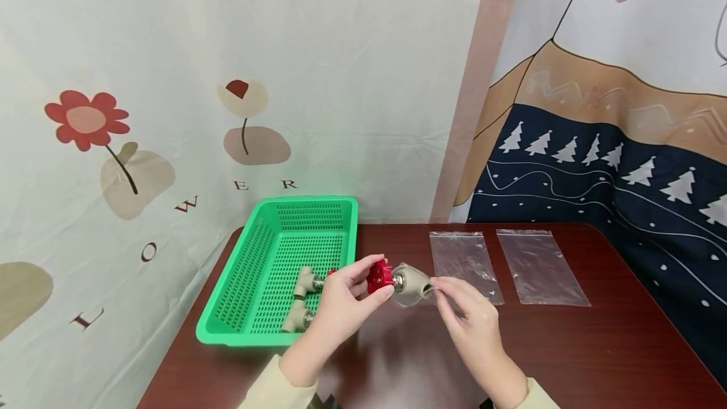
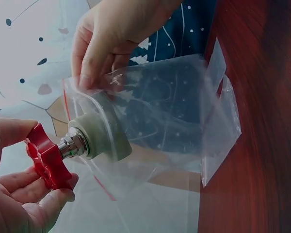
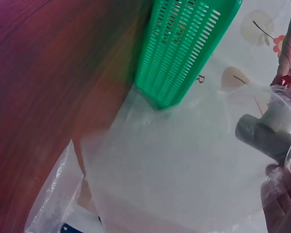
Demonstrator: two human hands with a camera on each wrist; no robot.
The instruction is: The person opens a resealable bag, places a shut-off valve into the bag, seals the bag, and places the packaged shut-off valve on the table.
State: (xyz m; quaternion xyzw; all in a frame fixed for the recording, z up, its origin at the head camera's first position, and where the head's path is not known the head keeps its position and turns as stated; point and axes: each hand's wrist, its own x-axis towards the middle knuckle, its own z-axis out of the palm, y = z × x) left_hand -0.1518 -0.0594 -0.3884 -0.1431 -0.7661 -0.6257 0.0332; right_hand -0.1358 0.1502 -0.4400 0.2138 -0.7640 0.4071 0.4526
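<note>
Okay, lower centre, I see the left hand [image 1: 348,300] pinching a beige plastic tee valve [image 1: 413,283] by its red handwheel [image 1: 380,276], body inside a clear zip-top bag's [image 2: 160,109] mouth; the right hand [image 1: 471,315] pinches that rim, which could snag if slackened.

basket [image 1: 244,338] l on tbl [image 1: 596,352], 2 valves [image 1: 307,281] in it, 2 bags [image 1: 542,270] r, held valve [image 1: 416,282] btwn (partly in 3rd bag [image 2: 165,111])

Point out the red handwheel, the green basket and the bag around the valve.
Red handwheel [image 2: 49,158], left wrist view: its middle.
Green basket [image 1: 244,338], head view: near rim.
Bag [image 2: 169,107], left wrist view: transparent side.
</note>
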